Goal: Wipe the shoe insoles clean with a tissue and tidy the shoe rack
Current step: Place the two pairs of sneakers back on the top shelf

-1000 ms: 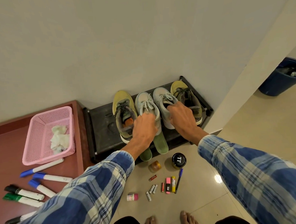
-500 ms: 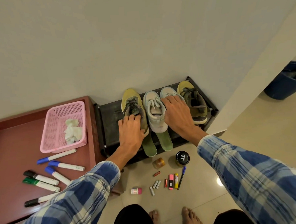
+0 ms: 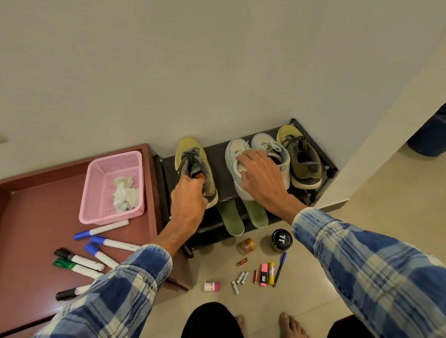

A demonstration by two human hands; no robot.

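Grips yellow shoe [image 3: 189,147] by its heel with curled left hand [image 3: 187,205] at rack [image 3: 217,164] 9 o'clock end, rests spread right hand [image 3: 261,179] on pale shoes [image 3: 232,153], likely spacing pairs evenly.

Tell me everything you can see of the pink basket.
The pink basket is a rectangular, open-topped tub, plastic by its look, with fine mesh walls and a solid rim. It stands upright on the red-brown tray top, just left of the black shoe rack. Crumpled white tissue lies inside, toward its right side. A blue-capped marker lies along its near edge; contact is unclear.
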